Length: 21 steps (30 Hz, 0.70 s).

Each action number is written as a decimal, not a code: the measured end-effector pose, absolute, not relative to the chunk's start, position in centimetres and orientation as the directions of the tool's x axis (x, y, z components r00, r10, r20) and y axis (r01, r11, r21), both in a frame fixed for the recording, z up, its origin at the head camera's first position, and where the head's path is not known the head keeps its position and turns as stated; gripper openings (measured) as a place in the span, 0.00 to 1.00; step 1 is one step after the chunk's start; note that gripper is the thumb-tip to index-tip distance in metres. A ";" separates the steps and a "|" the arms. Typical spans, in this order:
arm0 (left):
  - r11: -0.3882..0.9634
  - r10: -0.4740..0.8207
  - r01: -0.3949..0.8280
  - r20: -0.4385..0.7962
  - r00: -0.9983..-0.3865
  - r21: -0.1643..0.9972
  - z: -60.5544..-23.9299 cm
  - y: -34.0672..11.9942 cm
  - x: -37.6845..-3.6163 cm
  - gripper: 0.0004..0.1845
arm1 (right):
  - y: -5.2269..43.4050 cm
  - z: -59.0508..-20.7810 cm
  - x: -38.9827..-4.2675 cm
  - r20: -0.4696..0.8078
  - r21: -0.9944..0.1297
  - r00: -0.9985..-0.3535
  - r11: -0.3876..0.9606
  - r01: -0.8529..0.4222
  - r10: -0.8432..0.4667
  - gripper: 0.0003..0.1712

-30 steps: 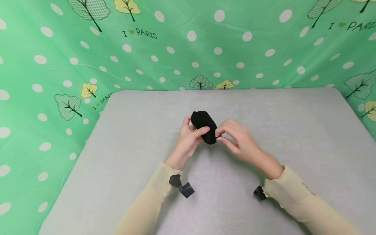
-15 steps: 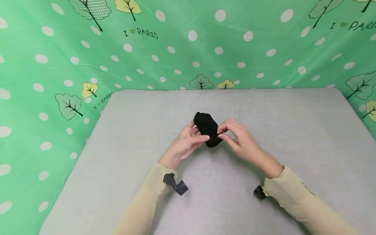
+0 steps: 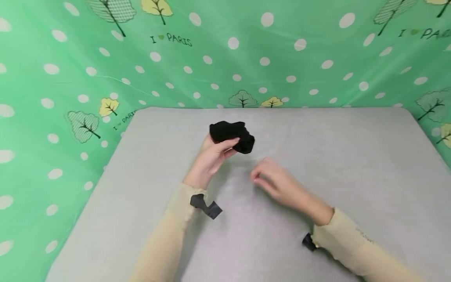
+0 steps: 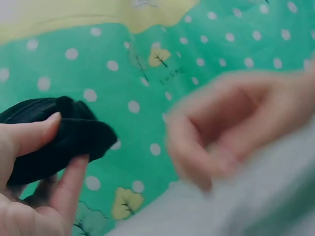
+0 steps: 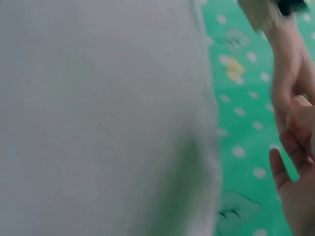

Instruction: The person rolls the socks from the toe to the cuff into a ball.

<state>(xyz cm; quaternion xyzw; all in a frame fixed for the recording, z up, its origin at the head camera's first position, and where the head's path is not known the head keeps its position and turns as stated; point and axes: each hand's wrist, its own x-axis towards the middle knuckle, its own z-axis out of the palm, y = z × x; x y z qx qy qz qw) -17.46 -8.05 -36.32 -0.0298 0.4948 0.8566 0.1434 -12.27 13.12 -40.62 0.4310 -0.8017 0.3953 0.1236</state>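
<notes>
Gripping the black rolled sock [image 3: 232, 136] above the grey table [image 3: 352, 164], left hand [image 3: 211, 158] wants thumb and fingers firm around the bundle (right hand [image 3: 278, 186] empty, loosely curled, hovering nearby) lest it unroll.

Bright, even, soft-shadowed light; head view sharp, right hand [image 3: 273, 184] motion-blurred, both wrist views heavily smeared.
</notes>
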 end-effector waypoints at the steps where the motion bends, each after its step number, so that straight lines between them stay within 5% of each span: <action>1: -0.434 0.233 -0.271 -0.183 -0.955 0.859 -36.0 -8.0 -17.4 0.23 | 13.4 -40.0 -12.7 0.547 -0.555 -0.633 0.329 -0.764 -0.547 0.07; 6: -0.299 0.292 -0.301 -0.214 -0.932 0.906 -36.1 -7.6 -17.2 0.25 | 14.7 -37.0 -15.1 0.611 -0.595 -0.710 0.389 -0.703 -0.350 0.09; 16: -0.247 0.378 -0.299 -0.193 -0.906 0.922 -36.8 -6.9 -16.9 0.26 | 14.3 -37.3 -15.6 0.727 -0.485 -0.606 0.382 -0.786 -0.324 0.12; 21: -0.247 0.384 -0.304 -0.195 -0.903 0.920 -36.8 -6.7 -16.8 0.25 | 14.2 -37.5 -15.8 0.735 -0.477 -0.598 0.381 -0.792 -0.321 0.03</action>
